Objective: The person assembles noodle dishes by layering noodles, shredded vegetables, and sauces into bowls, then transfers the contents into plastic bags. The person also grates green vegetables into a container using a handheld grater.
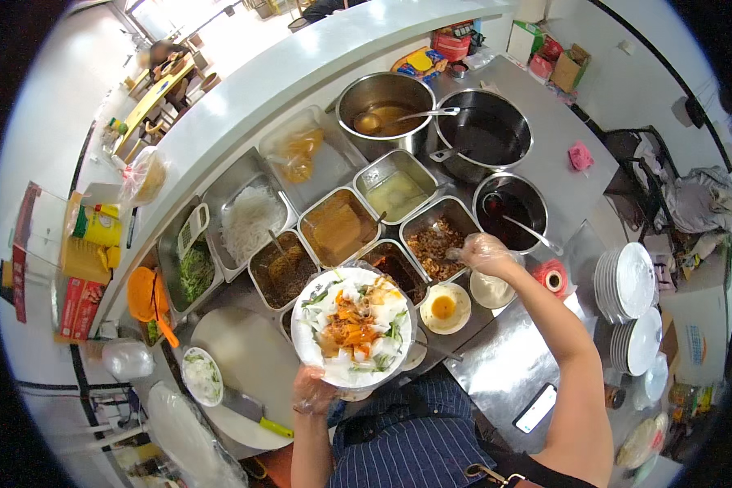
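Note:
My left hand (313, 390), in a clear plastic glove, holds a white bowl (307, 358) by its near rim. White slices or noodles (317, 313), green leaves and an orange-brown topping (351, 325) fill the bowl. My right hand (490, 255), also gloved, is closed over the near right edge of a metal pan of chopped brown bits (435, 244). What its fingers grip, if anything, is hidden. Just below that hand are a pale bowl (492, 290) and a small bowl of yellow-orange liquid (445, 307).
Steel pots (386, 114) with ladles stand at the back. Pans hold white noodles (254, 218), shredded greens (195, 272) and brown sauce (339, 228). A knife (256, 413) rests on a round white board (244, 346). Stacked plates (630, 281) and a phone (535, 407) are at right.

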Demonstrator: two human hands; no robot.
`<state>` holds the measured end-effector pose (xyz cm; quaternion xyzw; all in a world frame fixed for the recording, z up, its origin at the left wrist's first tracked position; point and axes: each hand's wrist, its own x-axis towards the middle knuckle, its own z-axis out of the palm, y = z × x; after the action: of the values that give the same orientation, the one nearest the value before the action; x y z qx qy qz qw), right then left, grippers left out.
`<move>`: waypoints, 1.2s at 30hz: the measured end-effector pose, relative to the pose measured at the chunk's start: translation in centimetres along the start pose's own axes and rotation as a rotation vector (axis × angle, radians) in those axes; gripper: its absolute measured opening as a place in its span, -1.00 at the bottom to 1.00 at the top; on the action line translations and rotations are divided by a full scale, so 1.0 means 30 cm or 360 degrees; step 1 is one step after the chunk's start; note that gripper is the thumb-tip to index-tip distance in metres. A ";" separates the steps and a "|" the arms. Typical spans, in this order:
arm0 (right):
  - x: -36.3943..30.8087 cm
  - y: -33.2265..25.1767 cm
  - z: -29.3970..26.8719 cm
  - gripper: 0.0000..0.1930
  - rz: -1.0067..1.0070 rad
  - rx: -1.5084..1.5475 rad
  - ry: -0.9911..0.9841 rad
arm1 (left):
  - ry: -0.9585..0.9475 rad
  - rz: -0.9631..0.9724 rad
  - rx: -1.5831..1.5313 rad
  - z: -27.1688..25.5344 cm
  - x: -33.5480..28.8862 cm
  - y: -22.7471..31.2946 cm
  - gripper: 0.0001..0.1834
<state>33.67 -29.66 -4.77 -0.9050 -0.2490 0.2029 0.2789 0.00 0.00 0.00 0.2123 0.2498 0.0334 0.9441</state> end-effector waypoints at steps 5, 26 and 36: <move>-0.039 0.095 -0.058 -0.88 0.0452 0.1045 0.0012 | -0.0089 0.0056 0.0021 0.085 0.067 -0.052 -0.28; -0.362 -0.524 -0.200 -0.68 -0.1066 -0.0450 0.0739 | -0.0157 -0.0163 -0.0021 0.110 0.177 -0.070 -0.31; -0.231 -0.313 -0.037 -0.86 -0.0323 -0.1003 0.0839 | -0.0166 0.0001 -0.0164 -0.023 0.018 0.082 -0.31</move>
<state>25.57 -27.24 3.33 -0.9378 -0.3069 -0.1501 0.0614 0.25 2.58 0.23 0.1651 0.1982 0.0355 0.9655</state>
